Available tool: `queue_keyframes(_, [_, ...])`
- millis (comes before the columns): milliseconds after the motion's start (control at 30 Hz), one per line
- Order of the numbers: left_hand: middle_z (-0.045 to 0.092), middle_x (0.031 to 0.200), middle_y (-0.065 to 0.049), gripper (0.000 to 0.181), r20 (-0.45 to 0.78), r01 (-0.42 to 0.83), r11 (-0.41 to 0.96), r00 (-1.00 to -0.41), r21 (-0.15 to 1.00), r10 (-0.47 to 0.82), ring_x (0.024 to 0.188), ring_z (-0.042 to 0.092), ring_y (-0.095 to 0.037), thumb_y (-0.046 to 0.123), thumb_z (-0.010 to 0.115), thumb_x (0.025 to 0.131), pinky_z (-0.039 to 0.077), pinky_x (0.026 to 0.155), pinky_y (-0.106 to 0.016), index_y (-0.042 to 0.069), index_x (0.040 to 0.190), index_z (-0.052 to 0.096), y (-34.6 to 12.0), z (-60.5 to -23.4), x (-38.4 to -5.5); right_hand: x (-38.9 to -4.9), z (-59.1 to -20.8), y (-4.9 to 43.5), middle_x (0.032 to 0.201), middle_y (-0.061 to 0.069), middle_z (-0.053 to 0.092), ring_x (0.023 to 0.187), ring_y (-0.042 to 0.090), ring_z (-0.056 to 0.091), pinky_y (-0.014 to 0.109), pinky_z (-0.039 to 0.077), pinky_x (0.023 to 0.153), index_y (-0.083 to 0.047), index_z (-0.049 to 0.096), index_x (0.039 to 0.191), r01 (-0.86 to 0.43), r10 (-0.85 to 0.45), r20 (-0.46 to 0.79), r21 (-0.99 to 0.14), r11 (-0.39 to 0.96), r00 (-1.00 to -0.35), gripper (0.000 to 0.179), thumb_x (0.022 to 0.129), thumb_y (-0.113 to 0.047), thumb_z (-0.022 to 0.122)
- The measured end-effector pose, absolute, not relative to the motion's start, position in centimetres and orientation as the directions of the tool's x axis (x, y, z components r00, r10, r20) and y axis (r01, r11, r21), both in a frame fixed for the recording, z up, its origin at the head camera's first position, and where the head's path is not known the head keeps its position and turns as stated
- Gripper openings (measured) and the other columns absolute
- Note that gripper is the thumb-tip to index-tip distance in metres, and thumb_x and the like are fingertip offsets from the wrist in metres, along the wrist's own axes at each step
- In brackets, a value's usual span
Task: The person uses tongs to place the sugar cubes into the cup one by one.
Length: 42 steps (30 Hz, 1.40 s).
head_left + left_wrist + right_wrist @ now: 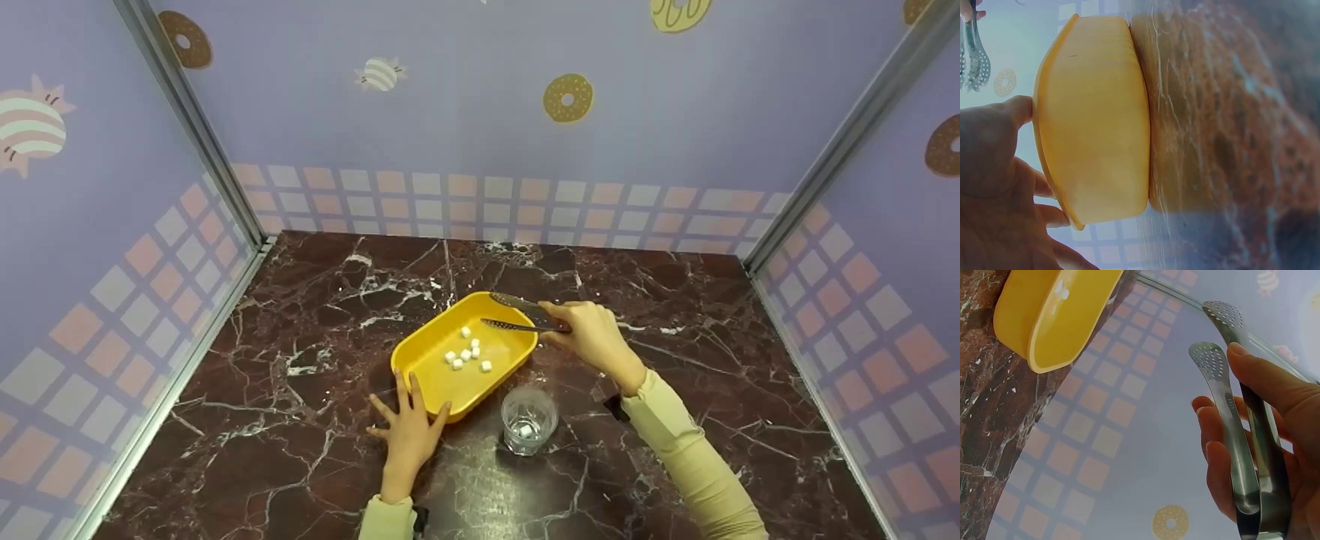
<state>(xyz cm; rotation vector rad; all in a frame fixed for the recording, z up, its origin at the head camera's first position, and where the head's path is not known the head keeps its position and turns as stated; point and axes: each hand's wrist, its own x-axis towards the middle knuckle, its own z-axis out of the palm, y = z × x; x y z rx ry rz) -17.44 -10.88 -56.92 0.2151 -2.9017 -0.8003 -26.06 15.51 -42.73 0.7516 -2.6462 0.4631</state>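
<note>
A yellow plastic tray [442, 386] lies on the marbled table with several small white cubes [466, 354] in it. My left hand [409, 442] touches the tray's near left rim, its fingers spread; in the left wrist view, thumb and fingertips rest along the rim. My right hand [600, 341] grips metal tongs [1235, 455] with perforated tips. Those tips stand apart over the far right end of the tray, and no cube shows between them. Right of the tray's near end stands a clear glass [529, 416] with white at its bottom, apparently a cube.
The dark marbled tabletop [262, 465] bears scattered white specks. A patterned back wall [480, 112] and side walls [90, 225] [885, 285] enclose the table, with metal strips along their edges.
</note>
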Motion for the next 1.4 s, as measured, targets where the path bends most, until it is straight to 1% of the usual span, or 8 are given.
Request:
queue_keyframes(133, [0.006,0.150,-0.015,0.079,0.083,-0.105,0.850,-0.982,0.516,-0.171,0.123,-0.001,-0.063,0.051,0.049,0.085,0.013,0.078,-0.081,0.005,0.142,0.021,-10.8,-56.9,-17.4,-26.7,-43.1,15.1,0.074,0.002,0.067,0.056,0.019,0.058,0.038,0.044,0.047,-0.019,0.065,0.112,-0.556,-0.445,0.408,-0.209,0.805,-0.797,0.045,0.070,-0.030,0.074])
queue_keyframes(467, [0.006,0.150,-0.016,0.078,0.086,-0.102,0.852,-0.982,0.514,-0.170,0.123,-0.001,-0.063,0.051,0.049,0.085,0.013,0.077,-0.082,0.005,0.142,0.021,-10.6,-56.7,-17.5,-28.2,-44.1,14.3,0.056,0.000,0.055,0.050,0.016,0.047,0.036,0.040,0.044,-0.016,0.070,0.100,-0.542,-0.440,0.388,-0.210,0.814,-0.810,0.034,0.070,-0.031,0.074])
queue_keyframes(700, [0.004,0.150,-0.016,0.079,0.076,-0.102,0.845,-0.983,0.525,-0.166,0.123,-0.002,-0.063,0.051,0.049,0.085,0.012,0.077,-0.082,0.006,0.143,0.020,-10.7,-56.6,-17.5,-29.2,-44.8,13.7,0.058,0.001,0.059,0.048,0.018,0.050,0.034,0.039,0.041,-0.020,0.068,0.106,-0.536,-0.458,0.334,-0.194,0.822,-0.824,0.038,0.071,-0.034,0.073])
queue_keyframes(867, [0.004,0.151,-0.015,0.079,0.075,-0.106,0.846,-0.983,0.522,-0.170,0.123,-0.002,-0.064,0.052,0.049,0.085,0.012,0.077,-0.082,0.006,0.143,0.020,-10.7,-56.7,-17.5,-29.7,-45.4,13.2,0.051,-0.004,0.046,0.047,0.015,0.043,0.031,0.033,0.040,-0.015,0.071,0.090,-0.536,-0.467,0.309,-0.199,0.820,-0.829,0.025,0.070,-0.030,0.074])
queue_keyframes(933, [0.004,0.151,-0.015,0.080,0.078,-0.107,0.847,-0.982,0.521,-0.172,0.123,-0.001,-0.064,0.052,0.049,0.085,0.012,0.076,-0.082,0.006,0.143,0.020,-10.7,-56.8,-17.5,-29.9,-45.7,13.1,0.051,-0.004,0.042,0.048,0.014,0.039,0.030,0.031,0.041,-0.015,0.071,0.089,-0.540,-0.474,0.297,-0.200,0.818,-0.829,0.024,0.070,-0.029,0.074])
queue_keyframes(1000, [0.004,0.151,-0.015,0.080,0.080,-0.106,0.848,-0.982,0.519,-0.172,0.123,-0.001,-0.064,0.052,0.049,0.085,0.012,0.076,-0.082,0.006,0.143,0.020,-10.7,-56.8,-17.5,-30.1,-46.0,12.9,0.051,-0.004,0.044,0.048,0.014,0.040,0.032,0.034,0.041,-0.015,0.072,0.089,-0.545,-0.484,0.292,-0.186,0.817,-0.825,0.024,0.070,-0.029,0.074])
queue_keyframes(1133, [0.003,0.151,-0.015,0.080,0.077,-0.107,0.847,-0.982,0.522,-0.172,0.123,-0.001,-0.064,0.053,0.049,0.085,0.011,0.076,-0.082,0.006,0.143,0.020,-10.8,-56.8,-17.5,-30.3,-46.5,12.5,0.059,0.003,0.060,0.053,0.018,0.050,0.041,0.044,0.047,-0.020,0.070,0.103,-0.551,-0.501,0.267,-0.170,0.817,-0.823,0.034,0.070,-0.030,0.073])
queue_keyframes(1400, [0.003,0.151,-0.014,0.080,0.066,-0.114,0.839,-0.982,0.531,-0.175,0.123,-0.002,-0.063,0.053,0.049,0.085,0.011,0.077,-0.082,0.006,0.143,0.019,-10.8,-56.7,-17.4,-30.4,-47.5,11.7,0.082,0.011,0.070,0.069,0.034,0.063,0.049,0.048,0.055,-0.018,0.071,0.100,-0.505,-0.476,0.202,-0.130,0.854,-0.856,0.035,0.069,-0.033,0.074])
